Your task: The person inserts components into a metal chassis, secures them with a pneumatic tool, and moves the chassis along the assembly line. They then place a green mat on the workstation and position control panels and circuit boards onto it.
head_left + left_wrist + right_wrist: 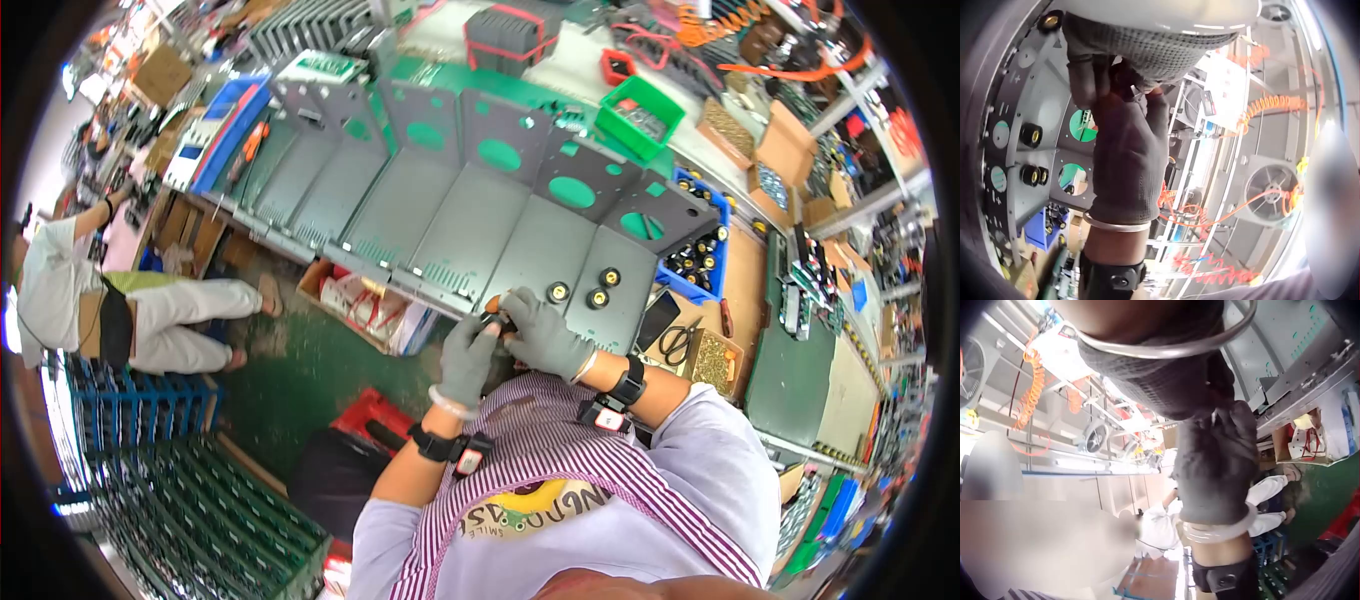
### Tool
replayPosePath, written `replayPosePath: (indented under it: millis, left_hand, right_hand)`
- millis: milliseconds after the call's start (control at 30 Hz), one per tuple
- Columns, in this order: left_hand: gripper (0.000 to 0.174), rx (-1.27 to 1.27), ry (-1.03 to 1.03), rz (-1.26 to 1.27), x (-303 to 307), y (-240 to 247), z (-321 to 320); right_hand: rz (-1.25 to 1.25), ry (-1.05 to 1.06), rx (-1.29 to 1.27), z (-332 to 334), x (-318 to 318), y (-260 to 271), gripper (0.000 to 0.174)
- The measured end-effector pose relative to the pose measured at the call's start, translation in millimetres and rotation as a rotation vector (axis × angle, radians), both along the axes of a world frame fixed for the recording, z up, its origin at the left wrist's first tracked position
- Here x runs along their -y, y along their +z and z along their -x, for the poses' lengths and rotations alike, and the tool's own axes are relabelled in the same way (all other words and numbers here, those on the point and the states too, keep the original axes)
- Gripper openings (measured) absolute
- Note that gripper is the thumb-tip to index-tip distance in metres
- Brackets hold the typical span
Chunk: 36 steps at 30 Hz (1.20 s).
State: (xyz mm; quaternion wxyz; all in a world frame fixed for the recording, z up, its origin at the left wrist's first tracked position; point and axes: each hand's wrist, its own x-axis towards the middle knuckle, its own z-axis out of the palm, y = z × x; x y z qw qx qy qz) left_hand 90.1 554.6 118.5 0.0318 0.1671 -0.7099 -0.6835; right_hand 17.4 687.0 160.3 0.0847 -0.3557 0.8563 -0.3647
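Both hands wear grey gloves and meet in front of the striped apron. The left hand (466,362) and the right hand (548,342) pinch a small dark part (504,322) between them, largely covered by fingers; an orange-brown bit shows above it. From the left wrist, the right hand (1130,156) reaches up to the left hand (1147,56), with the part dark between them. In the right wrist view the fingers overlap and hide it. Three black round parts with brass centres, one of them here (557,292), stand on the grey metal panel (545,250) beyond the hands.
More upright-backed grey panels (400,200) line the bench. A blue bin (722,262) of black parts, scissors (680,341) and a box of screws (714,362) are at the right. Behind stands a green bin (640,118). Another person (150,310) stands at the left.
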Motion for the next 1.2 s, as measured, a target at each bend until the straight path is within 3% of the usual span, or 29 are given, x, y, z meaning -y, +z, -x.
replayPosePath:
  millis: [33,133,267,400,533,633,767,867,900,933,967,1033,1100,1133,1200]
  left_hand:
    - [0.029,-0.011,-0.004,-0.255,2,-8,-4]
    - [0.025,-0.021,-0.045,-0.806,-4,17,-8]
    - [0.030,-0.069,-0.129,-0.987,-12,24,-14]
    - [0.028,-0.054,0.043,-1.259,-15,20,-20]
    - [0.034,-0.024,-0.076,-1.243,-14,-3,-18]
    - [0.033,-0.026,-0.211,-1.136,-30,27,-20]
    - [0.033,0.110,-0.115,-1.258,-56,47,-16]
    - [0.033,0.040,-0.221,-1.324,-57,30,-14]
    - [0.033,0.059,-0.140,-1.243,-56,30,-12]
    - [0.034,0.079,-0.060,-1.161,-53,31,-9]
    - [0.034,0.094,0.017,-1.078,-51,31,-7]
    - [0.037,0.106,0.075,-0.927,-50,27,2]
    - [0.038,0.102,0.062,-0.869,-59,25,2]
    - [0.035,-0.050,-0.203,-0.322,-57,16,0]
    - [0.034,-0.017,-0.081,-0.696,-67,20,6]
  right_hand:
    - [0.134,-0.024,0.129,-1,-2,1,0.037]
    - [0.220,-0.225,0.501,-5,-3,10,0.031]
    - [0.119,-0.206,0.074,-10,3,12,0.026]
    - [0.067,-0.029,-0.162,-14,5,20,0.025]
    - [-0.010,0.088,-0.318,-16,-6,34,0.026]
    - [0.083,0.232,-0.355,-7,-22,30,0.026]
    - [0.086,0.328,-0.287,0,-46,23,0.027]
    - [0.210,0.291,0.050,21,-61,26,0.027]
    - [0.250,0.280,0.170,28,-66,27,0.027]
    - [0.164,0.041,0.328,40,-73,14,0.032]
    - [0.166,-0.111,0.398,69,-82,-38,0.035]
    - [0.068,-0.147,0.464,71,-90,-27,0.035]
    - [-0.045,0.100,0.222,50,-78,-7,0.035]
    - [-0.109,0.190,0.251,40,-74,9,0.036]
    - [-0.078,0.226,0.146,38,-68,0,0.034]
